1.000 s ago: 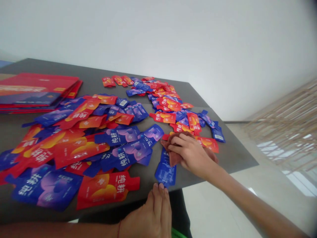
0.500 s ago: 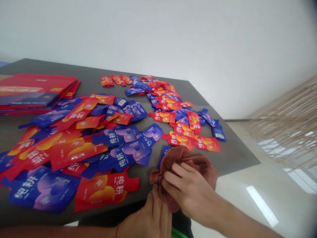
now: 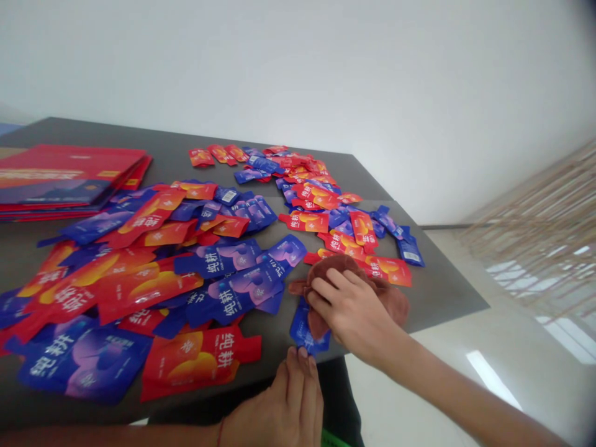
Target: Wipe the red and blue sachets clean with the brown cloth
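My right hand (image 3: 356,310) is closed on a bunched reddish-brown cloth (image 3: 395,303), pressing it onto the upper part of a blue pouch (image 3: 305,326). The pouch lies at the table's near edge, its near half showing and the rest under the cloth. My left hand (image 3: 286,394) is at the pouch's near end, fingers together and fingertips holding that end at the edge; its thumb is hidden. Left of the hands lies a red-orange pouch (image 3: 198,360), beside a larger blue and purple pouch (image 3: 88,360).
A heap of red and blue pouches (image 3: 153,273) covers the left of the grey table (image 3: 447,298). More pouches (image 3: 316,192) lie scattered toward the back right. Flat red packages (image 3: 74,167) are stacked at the far left. A white wall (image 3: 298,74) stands behind the table.
My right hand and the cloth have moved up and away from my left hand, uncovering the near half of the blue pouch. My left hand has stayed almost in place.
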